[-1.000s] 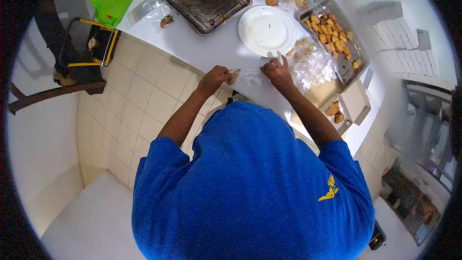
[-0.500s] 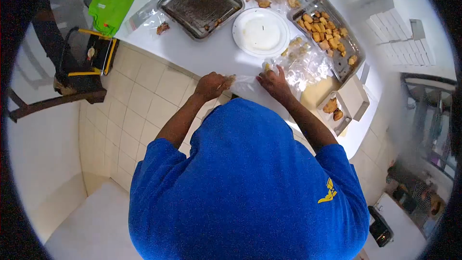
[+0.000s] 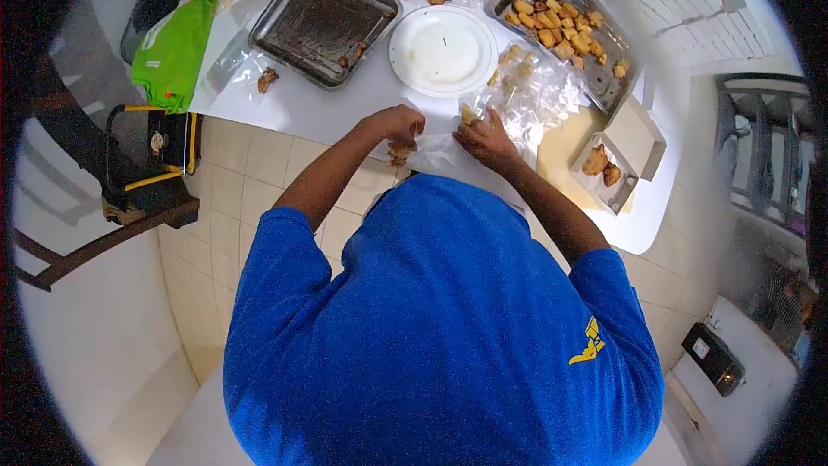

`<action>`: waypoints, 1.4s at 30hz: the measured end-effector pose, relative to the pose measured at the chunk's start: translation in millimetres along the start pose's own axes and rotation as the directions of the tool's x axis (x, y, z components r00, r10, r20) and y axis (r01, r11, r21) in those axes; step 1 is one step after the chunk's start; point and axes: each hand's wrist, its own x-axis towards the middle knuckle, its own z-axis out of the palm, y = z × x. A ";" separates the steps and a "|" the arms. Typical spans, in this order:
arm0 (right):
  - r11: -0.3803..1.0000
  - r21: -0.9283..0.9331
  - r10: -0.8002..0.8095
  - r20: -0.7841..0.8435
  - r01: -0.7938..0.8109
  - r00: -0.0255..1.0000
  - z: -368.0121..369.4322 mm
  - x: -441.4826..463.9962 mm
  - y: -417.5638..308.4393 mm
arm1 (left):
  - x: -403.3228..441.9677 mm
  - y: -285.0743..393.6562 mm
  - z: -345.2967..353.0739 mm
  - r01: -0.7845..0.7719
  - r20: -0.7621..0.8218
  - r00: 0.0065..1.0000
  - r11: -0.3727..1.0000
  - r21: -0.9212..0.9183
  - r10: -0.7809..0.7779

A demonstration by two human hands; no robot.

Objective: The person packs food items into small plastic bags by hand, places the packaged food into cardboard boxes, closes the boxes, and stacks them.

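At the near edge of the table, a clear plastic bag [image 3: 431, 154] stretches between my hands. My left hand [image 3: 397, 124] is closed on its left end, where a brown piece of food [image 3: 398, 154] hangs just below the fingers. Closed on the bag's other side is my right hand [image 3: 487, 141]. Something yellowish [image 3: 467, 114] shows by its fingertips, too small to name. More crumpled clear plastic [image 3: 543, 102] with pale pieces in it lies just beyond the right hand. A white plate [image 3: 440, 52] with a small dark mark sits ahead of both hands.
A dark, nearly bare baking tray [image 3: 323, 26] stands left of the plate. Golden food chunks fill part of another metal tray [image 3: 619, 91] at right. An open carton [image 3: 634, 142] holds two browned pieces. A green bag [image 3: 177, 56] lies far left; stacked white boxes [image 3: 690, 13] stand far right.
My left hand has moved up and closer to my right hand, and the brown piece now hangs clearly below it. The bag looks slacker. The whole view has shifted slightly.
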 end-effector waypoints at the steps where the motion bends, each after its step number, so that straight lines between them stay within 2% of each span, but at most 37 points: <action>1: 1.000 -0.003 -0.001 -0.008 0.001 1.000 -0.8 0.1 0.2 | -0.3 1.0 2.5 -0.010 0.009 1.000 1.000 0.006 0.010; 4: 0.998 -0.069 0.008 0.067 -0.003 0.998 -5.5 2.6 -2.8 | -2.1 -1.4 12.1 -0.046 -0.006 0.999 0.998 0.035 0.047; 6: 1.000 -0.016 -0.021 0.009 0.021 1.000 -9.6 4.3 -4.2 | -7.4 0.4 17.3 -0.083 -0.068 0.994 0.995 0.063 0.087; 8: 1.000 -0.019 -0.011 -0.050 0.010 0.999 -15.5 5.5 -5.4 | -13.9 5.9 14.8 0.016 0.052 0.999 0.998 -0.056 -0.013; 10: 0.997 -0.072 0.032 -0.113 -0.040 0.993 -36.7 11.3 -14.1 | -20.3 7.2 14.5 0.083 0.085 0.994 0.989 -0.119 -0.074; 12: 0.979 0.146 0.173 -0.196 -0.146 0.965 -43.1 12.7 -21.4 | -27.8 -2.2 20.0 0.110 0.024 0.994 0.984 -0.140 -0.108; 13: 0.947 0.259 0.249 -0.226 -0.188 0.942 -43.1 13.6 -26.1 | -34.3 -11.1 24.5 0.075 -0.029 0.996 0.941 -0.331 -0.090; 15: 0.871 0.425 0.383 -0.274 -0.246 0.882 -39.6 16.3 -37.5 | -50.9 -26.6 31.0 -0.026 -0.140 0.986 0.752 -0.659 -0.088; 16: 0.821 0.506 0.450 -0.286 -0.265 0.846 -37.3 18.6 -42.9 | -55.6 -30.1 34.0 -0.016 -0.166 0.975 0.708 -0.706 -0.145; 18: 0.525 0.690 0.612 0.101 -0.499 0.784 -34.0 25.7 -48.4 | -60.6 -32.0 38.0 -0.010 -0.210 0.944 0.613 -0.790 -0.256; 19: 0.346 0.716 0.631 0.301 -0.607 0.715 -32.9 29.0 -49.1 | -60.5 -30.3 38.8 -0.012 -0.212 0.930 0.552 -0.834 -0.300; 21: 0.260 0.769 0.575 0.362 -0.584 0.734 -14.2 35.4 -45.4 | -54.5 -21.2 41.2 -0.031 -0.205 0.904 0.422 -0.906 -0.374; 22: 0.202 0.793 0.542 0.398 -0.575 0.740 -10.3 42.1 -45.1 | -57.4 -8.6 37.2 -0.121 -0.238 0.901 0.318 -0.941 -0.362; 25: 0.069 0.836 0.462 0.456 -0.544 0.761 18.0 58.9 -31.6 | -43.3 -0.3 38.7 -0.105 -0.248 0.894 0.362 -0.926 -0.374; 27: -0.062 0.865 0.356 0.486 -0.499 0.798 23.3 64.8 -25.1 | -43.2 14.7 35.9 -0.123 -0.336 0.886 0.535 -0.836 -0.320; 28: -0.027 0.854 0.247 0.510 -0.520 0.824 24.7 67.2 -19.1 | -45.3 20.8 33.6 -0.129 -0.376 0.879 0.614 -0.779 -0.292; 31: -0.180 0.869 0.289 0.495 -0.462 0.819 37.2 63.5 -20.5 | -26.1 -2.3 51.3 -0.070 -0.445 0.851 0.779 -0.623 -0.279; 34: -0.031 0.853 0.337 0.499 -0.520 0.798 28.0 59.8 -23.1 | -34.0 5.9 47.3 -0.147 -0.467 0.850 0.742 -0.654 -0.243; 37: 0.000 0.875 0.354 0.453 -0.485 0.818 35.7 57.0 -21.2 | -37.3 3.2 46.0 -0.175 -0.323 0.914 0.481 -0.859 -0.244; 40: 0.093 0.856 0.360 0.447 -0.508 0.819 41.4 58.6 -20.6 | -37.2 -0.5 47.8 -0.229 -0.409 0.890 0.578 -0.784 -0.203; 42: 0.130 0.867 0.342 0.416 -0.481 0.843 41.6 58.0 -18.5 | -37.1 1.4 46.9 -0.191 -0.401 0.887 0.608 -0.771 -0.229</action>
